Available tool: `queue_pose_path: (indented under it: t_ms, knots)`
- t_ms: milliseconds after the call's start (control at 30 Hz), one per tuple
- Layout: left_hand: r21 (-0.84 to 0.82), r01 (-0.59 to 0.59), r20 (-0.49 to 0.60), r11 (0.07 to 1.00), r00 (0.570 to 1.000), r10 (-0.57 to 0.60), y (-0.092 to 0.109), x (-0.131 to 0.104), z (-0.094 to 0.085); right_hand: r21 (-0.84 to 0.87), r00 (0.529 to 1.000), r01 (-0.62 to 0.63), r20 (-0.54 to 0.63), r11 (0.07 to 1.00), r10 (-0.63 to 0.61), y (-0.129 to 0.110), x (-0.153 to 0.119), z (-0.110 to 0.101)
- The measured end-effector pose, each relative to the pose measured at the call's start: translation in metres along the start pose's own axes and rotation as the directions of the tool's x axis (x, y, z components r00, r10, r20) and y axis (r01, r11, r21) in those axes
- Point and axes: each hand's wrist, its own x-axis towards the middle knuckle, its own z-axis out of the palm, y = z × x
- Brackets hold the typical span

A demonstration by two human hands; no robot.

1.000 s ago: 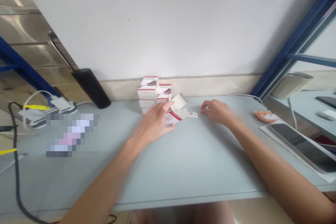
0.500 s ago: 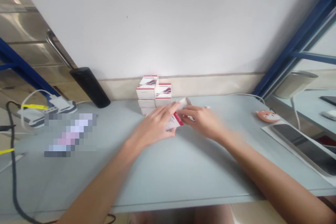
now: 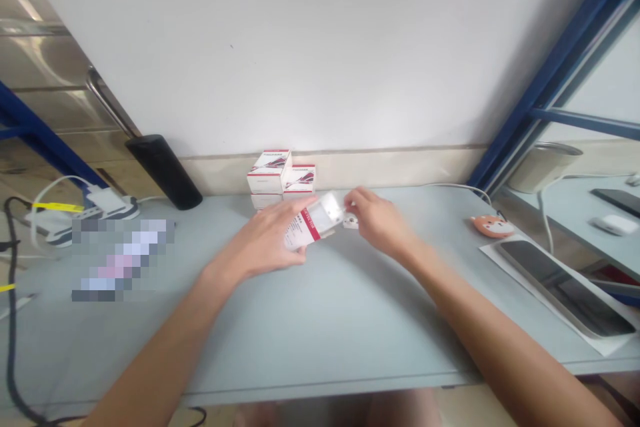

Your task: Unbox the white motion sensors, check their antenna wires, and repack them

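A small white carton with a red band point(image 3: 301, 232) is tilted in my left hand point(image 3: 267, 237), fingers over its top and thumb beneath. Its open end faces right, where a pale, shiny flap or insert point(image 3: 330, 207) shows. My right hand point(image 3: 380, 221) has its fingertips pinched together just off that end; what they hold, if anything, is too small to make out. Below those fingers a small white item point(image 3: 351, 221) lies on the table. Behind my left hand stand stacked white-and-red cartons point(image 3: 269, 170), partly hidden by it.
At the left are a black cylinder point(image 3: 165, 172), a power strip point(image 3: 107, 203) with cables and a blurred-out phone-shaped object point(image 3: 120, 260). To the right, an orange animal-shaped item point(image 3: 493, 225) and a dark phone-like slab point(image 3: 565, 287) on white paper rest on the blue-grey table point(image 3: 320, 333).
My right hand has drawn back from the carton, uncovering its open end and the pale piece there. The carton and my left hand have shifted a little left. The view has also moved slightly.
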Motion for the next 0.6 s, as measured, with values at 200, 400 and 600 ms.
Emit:
queue_pose_path:
  t_ms: [200, 400, 600]
  knots:
    - [0.028, 0.009, 0.051, 1.000, 0.999, -0.011, -0.009, -0.006, -0.005, 0.757, 0.959, -0.257, 0.125, 0.600, 0.254, 0.009, 0.005, -0.003]
    - [0.076, -0.058, 0.136, 0.995, 0.990, 0.047, -0.013, -0.010, 0.003, 0.813, 0.904, -0.400, 0.275, 0.422, 0.326, -0.013, -0.001, 0.019]
    - [0.037, -0.068, 0.112, 0.997, 0.992, 0.063, -0.017, -0.015, -0.002, 0.801, 0.864, -0.392, 0.152, 0.452, 0.479, -0.024, -0.001, 0.022]
